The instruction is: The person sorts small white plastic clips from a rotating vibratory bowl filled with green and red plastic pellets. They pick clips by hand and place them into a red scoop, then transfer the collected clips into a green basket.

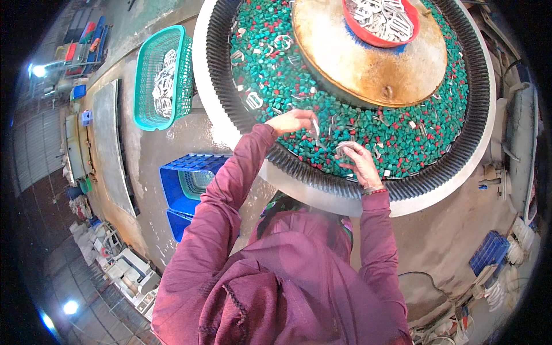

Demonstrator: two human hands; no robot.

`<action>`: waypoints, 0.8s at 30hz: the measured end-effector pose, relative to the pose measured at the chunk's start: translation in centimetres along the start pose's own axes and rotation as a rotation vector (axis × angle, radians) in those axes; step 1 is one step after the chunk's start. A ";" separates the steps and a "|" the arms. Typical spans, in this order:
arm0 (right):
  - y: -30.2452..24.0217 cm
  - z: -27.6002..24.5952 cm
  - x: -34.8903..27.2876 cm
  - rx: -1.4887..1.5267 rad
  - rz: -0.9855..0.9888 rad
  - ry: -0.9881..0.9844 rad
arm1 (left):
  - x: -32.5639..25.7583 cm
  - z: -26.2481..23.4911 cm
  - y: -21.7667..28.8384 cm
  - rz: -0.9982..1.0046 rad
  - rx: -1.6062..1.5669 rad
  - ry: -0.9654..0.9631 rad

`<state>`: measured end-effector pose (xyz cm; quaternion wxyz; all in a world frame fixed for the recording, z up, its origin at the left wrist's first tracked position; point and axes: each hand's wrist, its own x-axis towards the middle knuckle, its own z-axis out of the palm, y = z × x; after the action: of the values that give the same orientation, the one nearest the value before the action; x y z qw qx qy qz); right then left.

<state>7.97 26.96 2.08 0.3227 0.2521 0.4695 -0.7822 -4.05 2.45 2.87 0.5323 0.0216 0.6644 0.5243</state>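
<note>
Large round tub with a white rim (310, 192) and black ribbed lining (217, 69); far side of the person.
Round, stained metal centre cover (368, 80); in the tub's far middle.
Bed of green and red stones (276, 75); around the cover.
Teal slatted plastic basket (141, 86), silver pieces inside; left of the tub.
Red round bowl (376, 41), heaped with silver slotted pieces; on the cover.
Left hand (294, 122): narrow pinch on a thin silver piece (315, 129), seen nearly edge-on, long axis running far to near; contact with the stones cannot be told.
Right hand (361, 163): fingers narrowed on a pale, curved silver piece (344, 145); right of and nearer than the left hand's.
Loose silver slotted piece (253, 100): on the stones beside the lining, left and far of both hands, left hand nearer; long axis unclear.
</note>
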 end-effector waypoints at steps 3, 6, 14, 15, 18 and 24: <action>0.5 -1.8 3.0 -0.815 -0.435 0.308 | 0.6 -0.5 0.3 0.038 -0.561 -0.049; -1.4 -0.7 6.5 -1.272 -0.560 0.625 | 1.1 -1.2 -1.0 0.184 -0.664 -0.176; -0.3 -2.2 13.4 -1.825 0.051 0.389 | 9.2 7.8 -3.9 0.279 1.137 0.355; 0.0 -2.9 13.1 -1.838 -0.031 0.424 | 10.5 8.2 -3.9 0.288 1.199 0.331; 0.3 -5.0 10.9 -1.922 -0.137 0.367 | 12.8 9.2 -3.9 0.292 1.276 0.285; -0.6 -3.3 0.7 -1.818 -0.413 0.220 | 7.3 7.1 -2.8 0.453 0.831 0.425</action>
<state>7.35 29.92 0.47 0.2043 -0.1126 0.9639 -0.1286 -0.52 10.25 -3.32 0.2054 0.2676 0.8886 0.3108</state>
